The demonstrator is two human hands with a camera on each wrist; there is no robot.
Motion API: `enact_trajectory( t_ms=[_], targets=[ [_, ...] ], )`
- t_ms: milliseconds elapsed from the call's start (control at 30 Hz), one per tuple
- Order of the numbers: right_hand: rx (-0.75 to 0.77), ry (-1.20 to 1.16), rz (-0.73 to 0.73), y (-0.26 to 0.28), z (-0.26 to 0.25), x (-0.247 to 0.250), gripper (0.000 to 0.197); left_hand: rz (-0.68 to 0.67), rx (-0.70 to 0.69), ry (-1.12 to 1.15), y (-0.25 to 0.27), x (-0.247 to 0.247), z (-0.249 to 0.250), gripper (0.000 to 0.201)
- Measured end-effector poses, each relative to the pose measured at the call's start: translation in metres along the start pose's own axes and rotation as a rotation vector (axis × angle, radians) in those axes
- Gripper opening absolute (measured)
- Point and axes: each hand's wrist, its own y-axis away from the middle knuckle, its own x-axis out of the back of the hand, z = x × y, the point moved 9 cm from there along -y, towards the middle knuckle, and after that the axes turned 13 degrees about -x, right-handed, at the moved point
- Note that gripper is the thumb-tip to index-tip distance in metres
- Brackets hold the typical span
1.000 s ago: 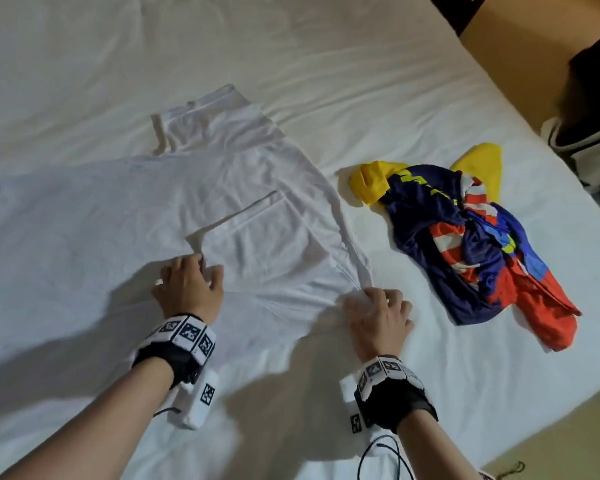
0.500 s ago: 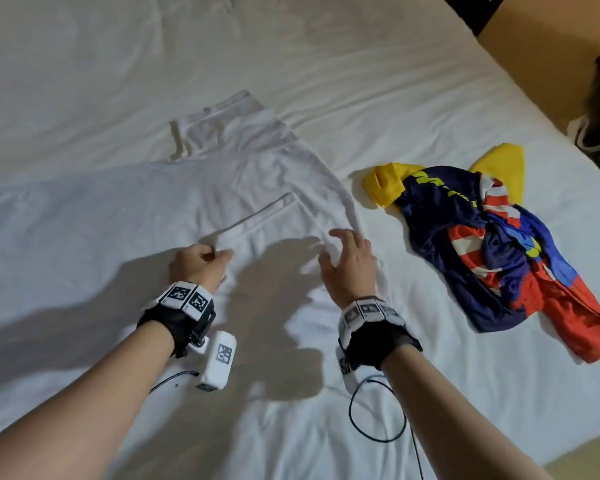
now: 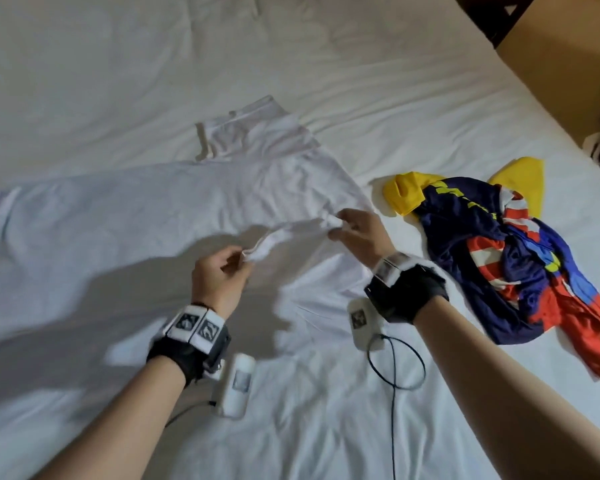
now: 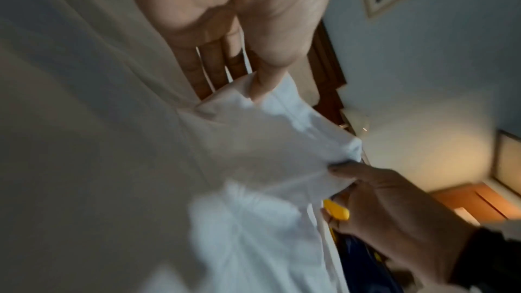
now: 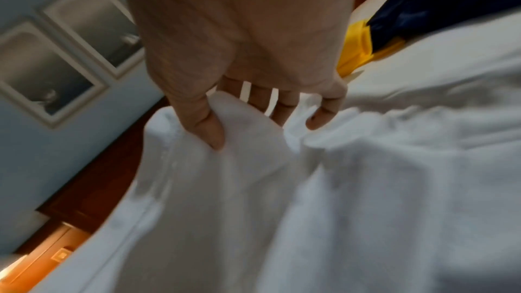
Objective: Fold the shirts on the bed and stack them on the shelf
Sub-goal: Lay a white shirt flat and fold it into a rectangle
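Left hand [image 3: 219,278] and right hand [image 3: 359,233] each pinched on the sleeve edge of the white shirt [image 3: 136,216], raised off the bed [image 3: 326,64].

The white shirt [image 3: 125,216] runs off the left edge of the head view, so its far end cannot be seen, and both wrist views smear its cloth into soft blur. The fingertips [image 3: 336,227] of the right hand [image 3: 361,233] are buried in the pinched fabric (the left hand's [image 3: 219,278] likewise). The colourful shirt [image 3: 520,258] is bunched, its shape unreadable, and the shelf is out of view.
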Motion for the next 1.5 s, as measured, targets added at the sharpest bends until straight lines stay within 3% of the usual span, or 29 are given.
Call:
enact_trajectory(
  t_ms=[167,233,300,400,433,567,633,733,800,900,1000,1167,1267,1400,1500],
  targets=[
    [0.068,0.181,0.069,0.051,0.046,0.018,0.026,-0.164,-0.334,-0.113,0.058,-0.013,0.017,0.036],
    [0.011,0.393,0.055,0.068,0.062,0.009,0.035,-0.211,-0.424,-0.162,0.073,-0.017,0.015,0.044],
    [-0.036,0.664,0.006,0.087,0.075,-0.007,0.047,-0.326,-0.477,-0.351,0.085,-0.025,0.011,0.047],
    [0.075,0.698,0.015,0.11,0.065,-0.036,0.059,-0.518,-0.461,-0.657,0.099,-0.033,0.002,0.089],
    [0.133,0.682,-0.006,0.115,0.059,-0.052,0.059,-0.547,-0.439,-0.719,0.1,-0.035,-0.001,0.094],
    [0.268,0.735,-0.151,0.111,0.057,-0.119,0.064,-0.607,-0.343,-0.893,0.097,-0.044,-0.032,0.075],
    [0.171,0.794,-0.098,0.093,0.075,-0.12,0.067,-0.634,-0.289,-0.916,0.094,-0.043,-0.048,0.07],
    [-0.196,0.751,0.107,0.076,0.11,-0.085,0.076,-0.667,-0.298,-0.957,0.097,-0.043,-0.054,0.07],
    [-0.317,0.682,0.165,0.083,0.111,-0.076,0.082,-0.657,-0.299,-0.93,0.097,-0.043,-0.052,0.067],
    [-0.267,0.636,0.195,0.086,0.079,-0.078,0.078,-0.623,-0.261,-0.826,0.084,-0.036,-0.039,0.07],
    [-0.149,0.678,0.181,0.061,0.029,-0.083,0.07,-0.516,-0.21,-0.747,0.039,-0.008,-0.019,0.075],
    [0.074,0.756,0.129,-0.015,-0.066,-0.107,0.061,-0.336,-0.206,-0.773,-0.079,0.041,-0.003,0.049],
    [0.167,0.802,0.123,-0.067,-0.121,-0.123,0.055,-0.294,-0.224,-0.804,-0.139,0.059,0.002,0.047],
    [0.308,0.785,0.092,-0.137,-0.184,-0.146,0.056,-0.22,-0.218,-0.751,-0.187,0.074,0.01,0.044],
    [0.338,0.923,0.01,-0.175,-0.206,-0.167,0.061,-0.18,-0.141,-0.733,-0.202,0.079,-0.001,0.044]
  ],
)
